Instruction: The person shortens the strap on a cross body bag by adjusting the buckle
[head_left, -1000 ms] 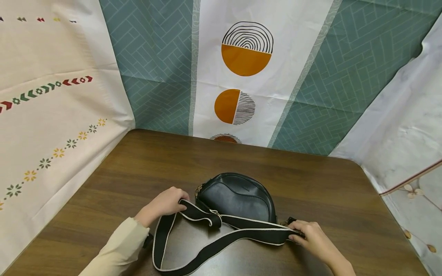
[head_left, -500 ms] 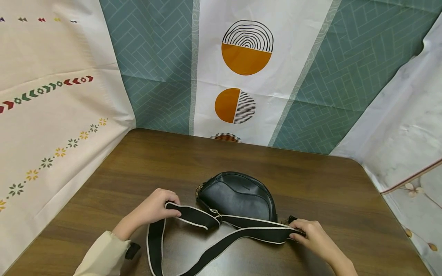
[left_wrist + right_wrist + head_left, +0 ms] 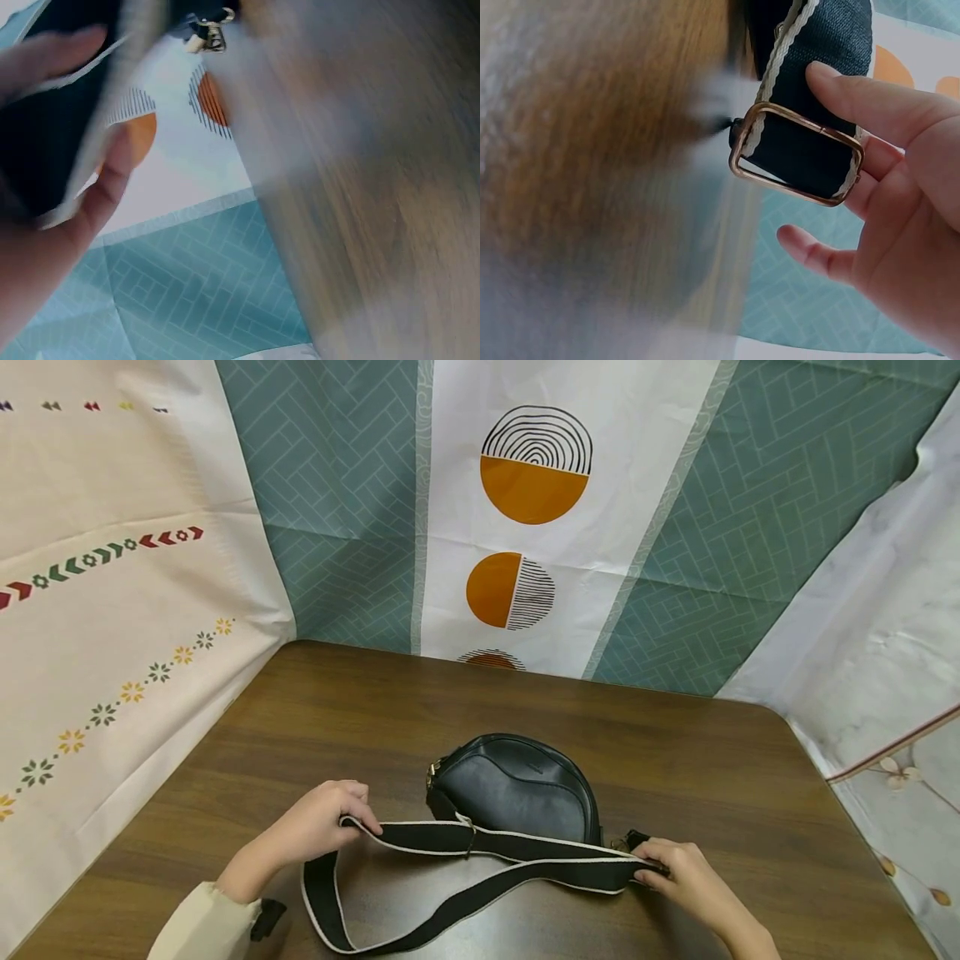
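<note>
A black half-round handbag [image 3: 517,789] rests on the table, gold hardware [image 3: 432,772] at its left end. In front of it, a black strap with white edging [image 3: 427,837] forms a long loop. My left hand [image 3: 318,827] pinches the strap at the loop's left side, thumb and fingers on either face, as the left wrist view also shows. My right hand [image 3: 682,881] grips the strap's right end beside the bag. In the right wrist view, a rose-gold slider buckle [image 3: 810,126] sits on the strap just by the thumb, with the little finger extended.
The brown wooden table [image 3: 360,710] reaches back to a teal and white patterned cloth [image 3: 341,527]. A cream cloth [image 3: 112,635] hangs at the left and a pale one [image 3: 877,652] at the right. A gold clasp [image 3: 214,37] shows in the left wrist view.
My left hand has moved left and slightly towards me, drawing the strap with it. The upper strap run has straightened out. My right hand and the bag have barely moved.
</note>
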{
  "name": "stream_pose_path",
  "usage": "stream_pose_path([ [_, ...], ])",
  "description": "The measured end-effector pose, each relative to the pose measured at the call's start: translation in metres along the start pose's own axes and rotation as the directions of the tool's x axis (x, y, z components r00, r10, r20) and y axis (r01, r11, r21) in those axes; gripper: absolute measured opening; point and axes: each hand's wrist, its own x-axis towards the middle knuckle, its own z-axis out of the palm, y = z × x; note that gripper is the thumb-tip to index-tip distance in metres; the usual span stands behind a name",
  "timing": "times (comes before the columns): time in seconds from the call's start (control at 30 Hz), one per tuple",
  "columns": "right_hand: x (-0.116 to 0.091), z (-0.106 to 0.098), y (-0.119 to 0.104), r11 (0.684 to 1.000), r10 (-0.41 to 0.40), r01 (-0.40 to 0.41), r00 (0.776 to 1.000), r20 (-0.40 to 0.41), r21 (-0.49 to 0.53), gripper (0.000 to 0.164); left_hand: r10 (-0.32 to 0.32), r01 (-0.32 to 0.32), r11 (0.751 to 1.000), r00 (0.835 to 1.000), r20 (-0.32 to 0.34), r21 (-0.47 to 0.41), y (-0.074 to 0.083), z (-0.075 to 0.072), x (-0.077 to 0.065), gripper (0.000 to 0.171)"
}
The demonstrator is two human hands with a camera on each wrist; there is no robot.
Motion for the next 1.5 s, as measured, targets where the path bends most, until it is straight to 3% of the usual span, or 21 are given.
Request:
stream_pose_path([
  [0.13,-0.001,-0.001,0.000,1.000,0.008,-0.008,1.000,0.007,-0.002,0.023,-0.062,0.068,0.997,0.986,0.152,-0.032,0.002,0.001,-0.002,0.021],
  [0.27,-0.002,-0.002,0.000,1.000,0.019,-0.018,1.000,0.011,-0.020,0.023,-0.115,0.130,0.990,0.969,0.218,-0.055,0.005,0.001,0.000,0.017],
  [0.5,-0.001,-0.001,-0.002,0.998,0.004,-0.003,1.000,0.005,-0.068,0.024,-0.151,0.161,0.987,0.959,0.241,-0.024,0.008,0.006,0.015,0.015],
  [0.8,0.005,0.005,-0.009,0.998,0.000,0.002,1.000,0.032,-0.069,0.023,-0.153,0.151,0.988,0.959,0.237,0.026,0.012,0.017,0.037,0.014],
  [0.93,0.006,0.008,-0.012,0.989,0.026,-0.023,0.999,0.021,-0.143,0.022,-0.134,0.135,0.991,0.963,0.233,0.012,0.013,0.022,0.045,0.014],
  [1.1,0.011,0.013,-0.014,0.984,-0.041,0.034,0.999,-0.036,-0.173,0.022,-0.096,0.107,0.994,0.967,0.234,-0.034,0.015,0.032,0.059,0.014],
  [1.4,0.019,0.023,-0.018,0.984,-0.134,0.124,0.989,-0.070,-0.124,0.022,-0.030,0.045,0.998,0.957,0.289,-0.044,0.016,0.062,0.087,0.011],
  [1.5,0.020,0.024,-0.020,0.992,-0.115,0.112,0.992,-0.049,-0.050,0.020,-0.029,0.042,0.999,0.948,0.316,-0.034,0.016,0.070,0.093,0.011],
])
